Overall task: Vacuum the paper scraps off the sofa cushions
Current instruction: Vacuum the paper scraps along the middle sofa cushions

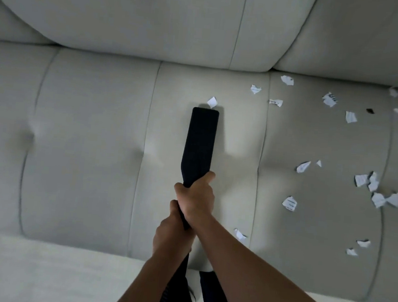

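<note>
A flat black vacuum nozzle [201, 141] lies on the pale sofa seat cushion [86, 142], pointing toward the backrest. My right hand [195, 198] grips its narrow neck. Just behind it, my left hand [171, 229] grips the black tube. One white paper scrap [212, 102] sits right at the nozzle's far tip. Several more paper scraps [289, 203] are scattered over the cushion sections to the right.
The sofa backrest [155, 21] rises behind the seat. The seat's left sections [28, 125] show no scraps. The black ribbed hose [170, 289] runs down to the bottom edge beside my dark-clad leg [208, 292]. A pale floor [40, 276] lies in front.
</note>
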